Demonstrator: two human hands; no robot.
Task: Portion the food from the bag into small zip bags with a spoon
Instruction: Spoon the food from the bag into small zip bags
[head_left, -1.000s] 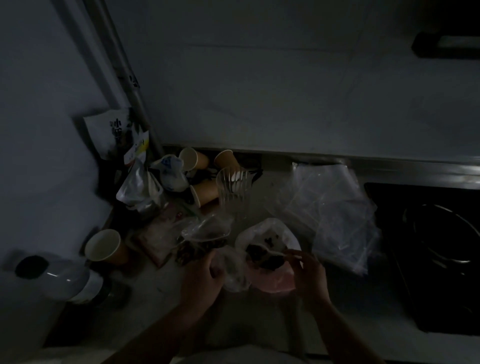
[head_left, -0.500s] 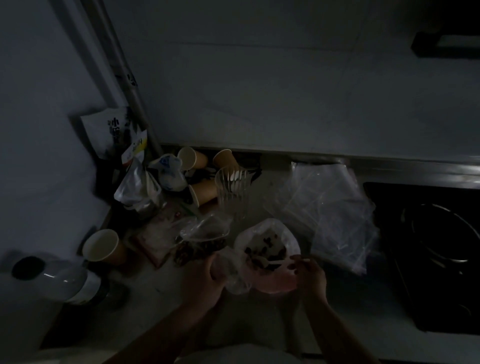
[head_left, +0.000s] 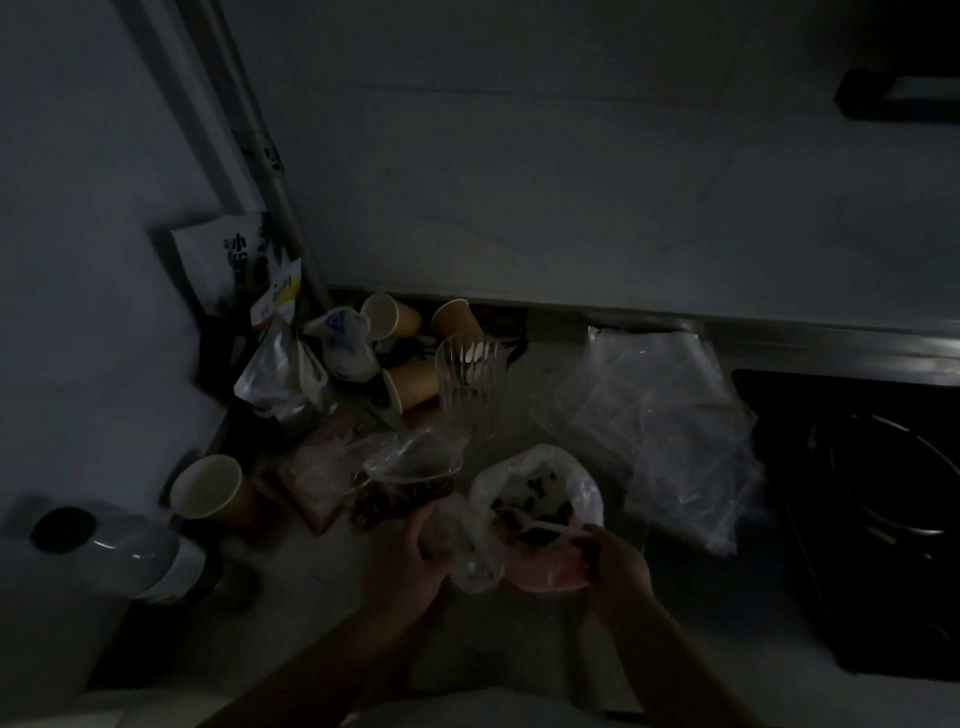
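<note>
Scene dim; right hand (head_left: 618, 558) pinches spoon (head_left: 550, 529) in bag (head_left: 576, 483); left hand (head_left: 410, 556) apparently grips small zip bag (head_left: 470, 564).

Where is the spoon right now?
In the head view, the spoon is low and just right of centre, pinched by the right hand, its bowl dipping into the open food bag beside the left hand.

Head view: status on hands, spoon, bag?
Left hand grips small zip bag. Right hand pinches spoon, bowl inside open food bag. Nothing blocking; scene dim.
</note>
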